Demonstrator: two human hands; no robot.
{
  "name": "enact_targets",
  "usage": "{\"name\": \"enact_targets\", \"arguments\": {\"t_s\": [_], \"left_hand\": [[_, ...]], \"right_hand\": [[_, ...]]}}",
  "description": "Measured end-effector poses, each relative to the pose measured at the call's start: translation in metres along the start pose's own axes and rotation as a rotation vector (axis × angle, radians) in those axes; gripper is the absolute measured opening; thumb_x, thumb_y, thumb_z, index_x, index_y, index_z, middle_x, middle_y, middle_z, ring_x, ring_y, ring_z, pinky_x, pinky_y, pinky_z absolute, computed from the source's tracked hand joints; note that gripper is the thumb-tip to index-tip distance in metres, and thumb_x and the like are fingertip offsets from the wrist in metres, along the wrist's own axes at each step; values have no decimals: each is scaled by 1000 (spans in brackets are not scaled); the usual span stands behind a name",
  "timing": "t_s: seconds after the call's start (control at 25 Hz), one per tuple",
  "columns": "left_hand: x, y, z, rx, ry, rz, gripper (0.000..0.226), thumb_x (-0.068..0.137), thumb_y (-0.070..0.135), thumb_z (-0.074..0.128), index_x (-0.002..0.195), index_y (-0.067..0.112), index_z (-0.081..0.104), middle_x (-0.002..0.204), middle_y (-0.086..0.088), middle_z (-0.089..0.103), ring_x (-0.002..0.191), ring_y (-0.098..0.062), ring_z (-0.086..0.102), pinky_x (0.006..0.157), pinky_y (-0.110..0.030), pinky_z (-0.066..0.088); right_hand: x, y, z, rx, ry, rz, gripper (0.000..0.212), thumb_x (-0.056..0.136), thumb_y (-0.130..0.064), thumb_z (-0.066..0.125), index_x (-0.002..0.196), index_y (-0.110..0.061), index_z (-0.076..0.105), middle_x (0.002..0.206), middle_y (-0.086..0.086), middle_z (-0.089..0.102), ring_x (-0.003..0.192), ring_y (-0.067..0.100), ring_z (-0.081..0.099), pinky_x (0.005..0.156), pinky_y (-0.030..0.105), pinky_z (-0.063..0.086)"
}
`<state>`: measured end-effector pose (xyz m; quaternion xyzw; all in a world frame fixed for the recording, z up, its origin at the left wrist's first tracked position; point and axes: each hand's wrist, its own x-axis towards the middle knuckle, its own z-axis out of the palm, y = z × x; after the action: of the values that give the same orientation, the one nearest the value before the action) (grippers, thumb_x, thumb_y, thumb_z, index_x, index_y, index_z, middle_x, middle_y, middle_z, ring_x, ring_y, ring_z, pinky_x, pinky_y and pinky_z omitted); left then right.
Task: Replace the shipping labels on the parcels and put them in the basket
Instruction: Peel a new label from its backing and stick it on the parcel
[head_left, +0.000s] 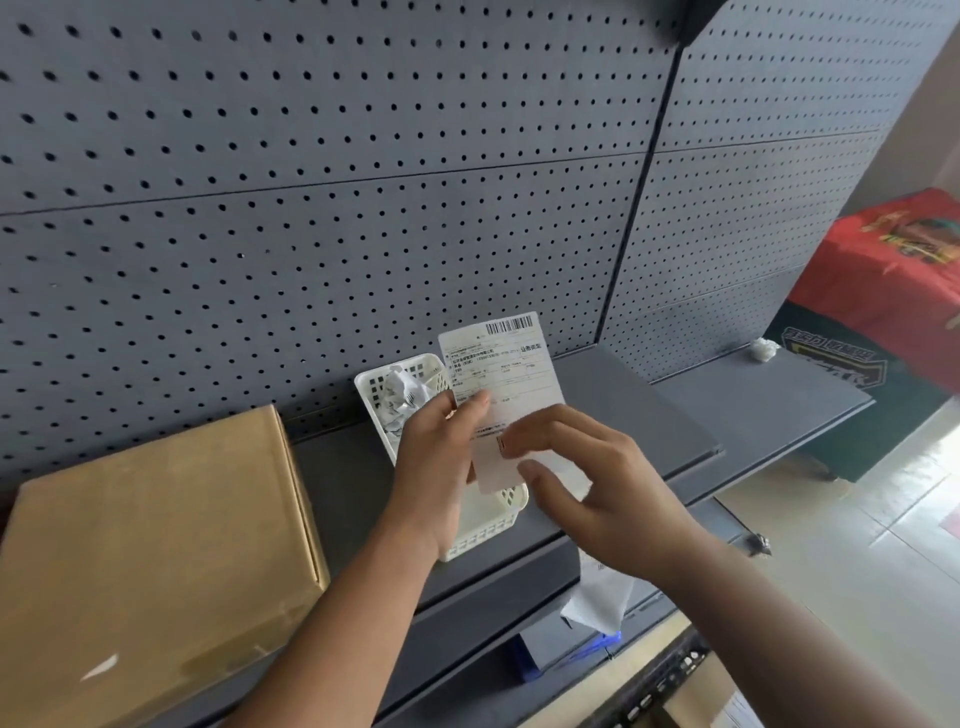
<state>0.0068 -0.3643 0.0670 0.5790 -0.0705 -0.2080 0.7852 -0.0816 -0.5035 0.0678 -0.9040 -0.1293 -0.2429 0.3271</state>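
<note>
A white shipping label with a barcode at its top is held upright in front of the pegboard. My left hand pinches its left edge between thumb and fingers. My right hand pinches the lower part, where the backing sheet curls away from the label. Behind my hands, a small white slotted basket on the grey shelf holds crumpled paper. A brown cardboard parcel lies on the shelf to the left.
Grey pegboard backs the shelf. A crumpled white scrap lies on the shelf's right section. Below the shelf edge, white paper hangs over a blue-lit device. A red box stands at the right on a dark one.
</note>
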Motion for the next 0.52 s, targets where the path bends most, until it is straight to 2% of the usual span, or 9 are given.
{"name": "enact_targets", "arguments": {"t_s": [0.08, 0.2, 0.28, 0.36, 0.52], "left_hand": [[1, 2, -9, 12, 32, 7, 15, 101, 21, 60, 102, 23, 75, 96, 1, 79, 80, -13, 72, 80, -38, 56], [-2, 9, -23, 13, 37, 16, 16, 102, 20, 59, 109, 21, 73, 100, -1, 80, 86, -15, 75, 87, -42, 57], [-5, 14, -32, 24, 32, 30, 17, 102, 19, 58, 111, 20, 73, 103, 0, 79, 89, -15, 76, 82, -38, 59], [-8, 19, -44, 42, 46, 47, 18, 103, 19, 58, 111, 19, 73, 104, 0, 79, 91, -15, 76, 79, -36, 60], [-17, 33, -76, 99, 113, 86, 17, 102, 21, 59, 108, 19, 74, 102, -3, 79, 92, -18, 75, 80, -38, 58]], "right_hand": [[8, 1, 3, -24, 133, 66, 16, 96, -16, 57, 107, -15, 69, 110, -8, 63, 105, 8, 62, 90, 28, 51], [30, 2, 10, 94, 293, 362, 20, 95, -21, 60, 114, -22, 65, 112, -14, 59, 103, 1, 60, 84, 20, 50], [45, 1, 17, 239, 268, 546, 24, 96, -26, 60, 120, -25, 62, 114, -12, 61, 102, 0, 61, 76, 15, 49], [57, -4, 25, 377, 203, 630, 24, 98, -30, 58, 121, -25, 62, 110, -11, 68, 95, 0, 65, 72, 14, 50], [76, -24, 52, 587, 103, 655, 18, 100, -29, 56, 107, -19, 69, 96, -5, 76, 87, 11, 73, 79, 33, 59]]}}
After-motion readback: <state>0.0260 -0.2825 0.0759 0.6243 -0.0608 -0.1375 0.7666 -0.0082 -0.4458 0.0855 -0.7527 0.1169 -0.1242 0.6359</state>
